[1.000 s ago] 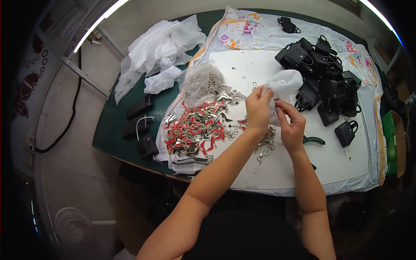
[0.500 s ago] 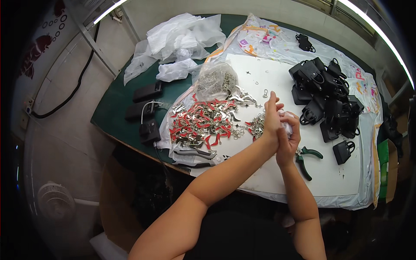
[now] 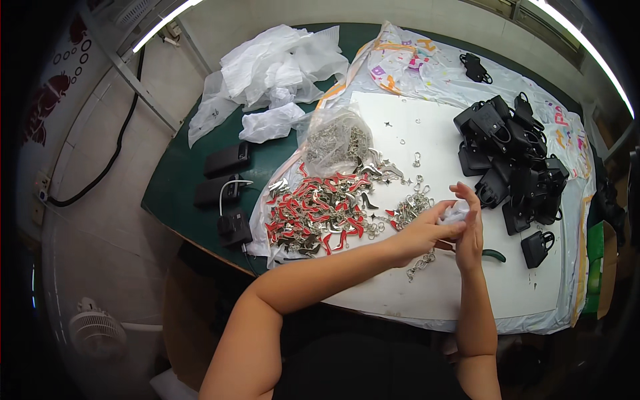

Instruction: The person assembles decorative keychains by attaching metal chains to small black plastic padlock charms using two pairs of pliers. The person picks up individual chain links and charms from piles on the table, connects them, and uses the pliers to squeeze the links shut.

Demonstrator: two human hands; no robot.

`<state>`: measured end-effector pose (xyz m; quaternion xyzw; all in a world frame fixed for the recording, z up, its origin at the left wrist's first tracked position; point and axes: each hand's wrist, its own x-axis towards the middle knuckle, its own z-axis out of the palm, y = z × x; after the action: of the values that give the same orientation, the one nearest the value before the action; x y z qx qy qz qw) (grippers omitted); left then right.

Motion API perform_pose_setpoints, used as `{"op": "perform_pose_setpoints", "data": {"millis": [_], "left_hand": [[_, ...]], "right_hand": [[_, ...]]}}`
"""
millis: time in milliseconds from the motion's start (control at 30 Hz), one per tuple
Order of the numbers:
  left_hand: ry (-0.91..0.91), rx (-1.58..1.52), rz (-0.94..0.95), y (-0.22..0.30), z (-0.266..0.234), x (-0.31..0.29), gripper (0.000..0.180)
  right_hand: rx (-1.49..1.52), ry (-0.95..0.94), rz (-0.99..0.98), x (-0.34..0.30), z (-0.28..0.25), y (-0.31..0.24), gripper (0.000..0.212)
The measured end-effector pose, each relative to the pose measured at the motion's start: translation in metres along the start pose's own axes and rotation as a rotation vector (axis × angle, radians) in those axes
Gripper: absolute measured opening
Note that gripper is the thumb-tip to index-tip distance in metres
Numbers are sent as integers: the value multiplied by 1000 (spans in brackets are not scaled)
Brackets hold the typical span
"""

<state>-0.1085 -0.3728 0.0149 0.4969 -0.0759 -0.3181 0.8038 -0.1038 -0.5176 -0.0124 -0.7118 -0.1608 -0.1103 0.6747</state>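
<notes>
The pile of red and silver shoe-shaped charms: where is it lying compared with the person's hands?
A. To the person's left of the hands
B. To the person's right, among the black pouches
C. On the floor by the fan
A: the red and silver charms lie left of the left hand and right hand; the black pouches are on the right.

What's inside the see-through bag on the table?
The clear bag holds a heap of small silvery metal bits. The crinkled plastic blurs them, so their exact shape cannot be told. More loose charms lie in front of it.
</notes>
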Motion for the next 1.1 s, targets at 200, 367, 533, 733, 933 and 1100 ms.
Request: {"op": "perform_pose_setpoints", "data": {"millis": [200,367,533,733,933,1100], "left_hand": [[613,742,598,170,-131,-18,65],[1066,1636,361,256,-230,-65,88],[350,1452,110,146,-157,-82,50],[548,1473,279,78,-120,-101,42],[729,1252,550,66,-114,-108,26],[479,1241,635,47,-86,-80,19]], "right_hand": [[-204,-29,-48,4,-7,-8,54],[-196,-38,-30,7,-1,-2,29],[-323,-82,-33,8,-2,-5,13],[-333,-75,-17,7,5,-2,7],[-350,-30,15,8,2,1,3],[-376,47,26,13,-11,8,3]]}}
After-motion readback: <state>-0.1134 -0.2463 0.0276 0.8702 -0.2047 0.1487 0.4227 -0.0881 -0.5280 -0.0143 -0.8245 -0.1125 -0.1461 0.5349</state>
